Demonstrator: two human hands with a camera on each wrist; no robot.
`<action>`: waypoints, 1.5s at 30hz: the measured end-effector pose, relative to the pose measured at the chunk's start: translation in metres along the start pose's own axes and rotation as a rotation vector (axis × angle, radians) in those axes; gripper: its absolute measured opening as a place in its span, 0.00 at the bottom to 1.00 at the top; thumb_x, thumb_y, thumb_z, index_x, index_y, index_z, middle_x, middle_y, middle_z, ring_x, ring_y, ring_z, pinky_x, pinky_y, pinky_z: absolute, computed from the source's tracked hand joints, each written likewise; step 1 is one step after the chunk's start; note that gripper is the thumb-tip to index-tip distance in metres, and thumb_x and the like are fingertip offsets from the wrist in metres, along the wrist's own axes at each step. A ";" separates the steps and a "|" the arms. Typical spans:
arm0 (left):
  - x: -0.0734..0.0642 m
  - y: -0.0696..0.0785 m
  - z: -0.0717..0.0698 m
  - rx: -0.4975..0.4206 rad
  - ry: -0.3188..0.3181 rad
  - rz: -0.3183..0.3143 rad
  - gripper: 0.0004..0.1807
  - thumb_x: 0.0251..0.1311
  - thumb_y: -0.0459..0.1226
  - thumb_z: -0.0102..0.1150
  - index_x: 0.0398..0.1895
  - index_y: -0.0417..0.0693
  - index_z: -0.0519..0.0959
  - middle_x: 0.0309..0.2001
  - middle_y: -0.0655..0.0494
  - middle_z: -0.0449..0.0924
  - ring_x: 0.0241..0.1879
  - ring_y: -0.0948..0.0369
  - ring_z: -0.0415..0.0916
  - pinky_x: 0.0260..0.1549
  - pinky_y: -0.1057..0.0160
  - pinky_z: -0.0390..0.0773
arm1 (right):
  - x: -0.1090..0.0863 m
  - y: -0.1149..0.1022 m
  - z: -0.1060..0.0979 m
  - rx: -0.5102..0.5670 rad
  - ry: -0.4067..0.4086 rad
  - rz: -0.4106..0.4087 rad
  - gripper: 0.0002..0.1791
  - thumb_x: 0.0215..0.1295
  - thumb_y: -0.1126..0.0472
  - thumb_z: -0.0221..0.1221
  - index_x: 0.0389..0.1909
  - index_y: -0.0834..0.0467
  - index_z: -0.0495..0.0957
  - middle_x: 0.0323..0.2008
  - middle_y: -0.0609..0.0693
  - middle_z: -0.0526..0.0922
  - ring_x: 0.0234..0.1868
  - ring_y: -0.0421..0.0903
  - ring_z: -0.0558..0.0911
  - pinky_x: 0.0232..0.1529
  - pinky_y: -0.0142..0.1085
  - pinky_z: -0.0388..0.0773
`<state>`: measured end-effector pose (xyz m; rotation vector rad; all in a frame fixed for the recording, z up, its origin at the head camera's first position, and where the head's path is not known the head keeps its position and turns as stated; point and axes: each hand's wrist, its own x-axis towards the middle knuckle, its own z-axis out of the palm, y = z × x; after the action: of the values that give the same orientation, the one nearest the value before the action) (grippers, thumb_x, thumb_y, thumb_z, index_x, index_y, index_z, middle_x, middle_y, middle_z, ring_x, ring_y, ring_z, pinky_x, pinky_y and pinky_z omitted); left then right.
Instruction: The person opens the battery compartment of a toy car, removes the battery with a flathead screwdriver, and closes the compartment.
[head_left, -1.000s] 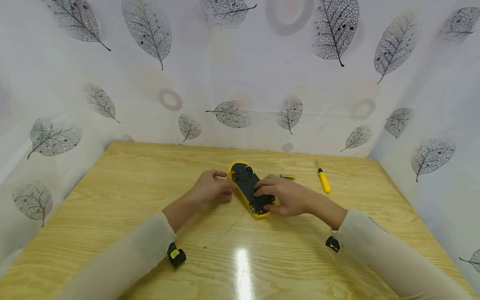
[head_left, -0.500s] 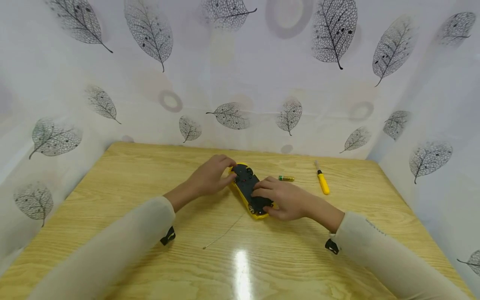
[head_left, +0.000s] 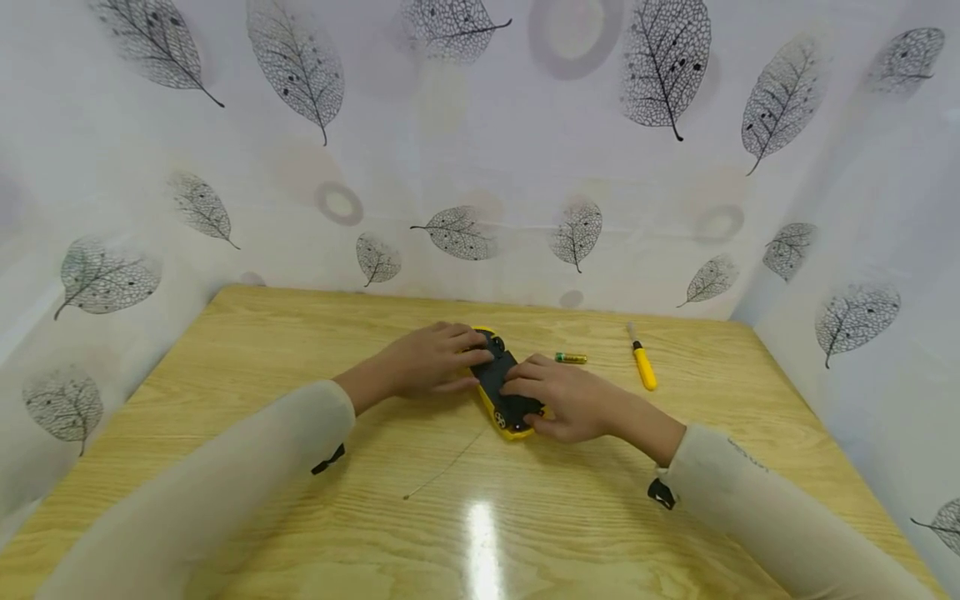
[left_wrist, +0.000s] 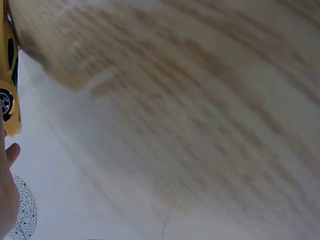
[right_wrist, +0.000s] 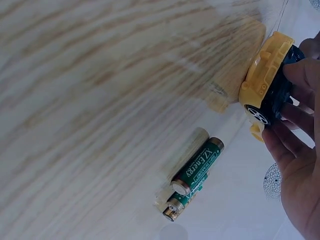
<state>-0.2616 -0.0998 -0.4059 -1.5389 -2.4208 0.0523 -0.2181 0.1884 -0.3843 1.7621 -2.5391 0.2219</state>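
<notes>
A yellow toy car lies upside down on the table, its black underside facing up. Over its far end, my left hand holds the car, with fingers across the underside and thumb low along the side. My right hand grips the near end, fingertips on the black base. In the right wrist view, the thumb and fingers are spread over the base of the car, beside a wheel. Only a strip of the car's side shows in the left wrist view.
Green-and-gold batteries lie close together beyond my right hand. A screwdriver with a yellow handle is farther right. One thin wire stretches from near the car toward the front. Leaf-patterned cloth surrounds the wooden table.
My left hand has moved from beside the car to its far end, and its fingers now lie across the underside. The right hand keeps its hold; the car has hardly moved.
</notes>
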 end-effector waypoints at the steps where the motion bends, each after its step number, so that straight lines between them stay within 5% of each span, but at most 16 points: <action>1: 0.000 0.000 0.000 0.003 0.003 0.019 0.25 0.78 0.53 0.49 0.70 0.53 0.74 0.67 0.48 0.73 0.66 0.49 0.70 0.67 0.48 0.74 | 0.000 0.000 0.000 0.004 0.009 0.002 0.22 0.71 0.54 0.63 0.61 0.58 0.78 0.61 0.54 0.79 0.59 0.50 0.77 0.57 0.44 0.82; 10: -0.002 0.004 -0.003 0.022 -0.001 0.027 0.24 0.77 0.54 0.48 0.66 0.54 0.76 0.64 0.48 0.75 0.63 0.49 0.71 0.65 0.49 0.75 | 0.001 0.000 0.008 0.000 0.087 -0.009 0.21 0.72 0.46 0.62 0.55 0.57 0.80 0.58 0.53 0.80 0.57 0.48 0.77 0.55 0.43 0.83; 20: -0.006 0.011 -0.002 0.092 0.102 0.057 0.19 0.74 0.56 0.52 0.54 0.54 0.78 0.52 0.49 0.78 0.51 0.52 0.75 0.52 0.52 0.81 | -0.002 -0.002 -0.002 0.037 0.009 0.041 0.21 0.69 0.55 0.60 0.59 0.60 0.78 0.63 0.55 0.78 0.63 0.52 0.76 0.60 0.48 0.81; 28: -0.009 0.025 -0.003 0.182 0.142 0.023 0.19 0.73 0.57 0.53 0.49 0.54 0.79 0.47 0.52 0.80 0.44 0.54 0.77 0.41 0.55 0.83 | -0.003 0.000 0.000 0.003 0.024 0.030 0.22 0.64 0.60 0.61 0.59 0.59 0.78 0.63 0.55 0.78 0.63 0.52 0.76 0.60 0.46 0.81; 37: -0.012 0.032 -0.010 0.158 0.092 -0.035 0.21 0.74 0.58 0.51 0.51 0.53 0.80 0.50 0.52 0.80 0.46 0.54 0.77 0.43 0.54 0.83 | -0.006 0.002 -0.002 -0.037 0.098 -0.008 0.21 0.65 0.57 0.63 0.57 0.59 0.80 0.58 0.55 0.80 0.59 0.52 0.77 0.57 0.46 0.82; 45: -0.015 0.031 -0.017 0.084 0.035 -0.015 0.21 0.72 0.57 0.55 0.55 0.53 0.79 0.51 0.53 0.79 0.48 0.54 0.76 0.45 0.54 0.83 | -0.012 0.005 0.000 -0.071 0.128 -0.005 0.24 0.63 0.53 0.70 0.58 0.56 0.80 0.56 0.52 0.80 0.54 0.49 0.78 0.53 0.45 0.83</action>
<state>-0.2243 -0.1016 -0.3978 -1.4725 -2.3715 0.1216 -0.2180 0.2014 -0.3864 1.6722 -2.4222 0.2331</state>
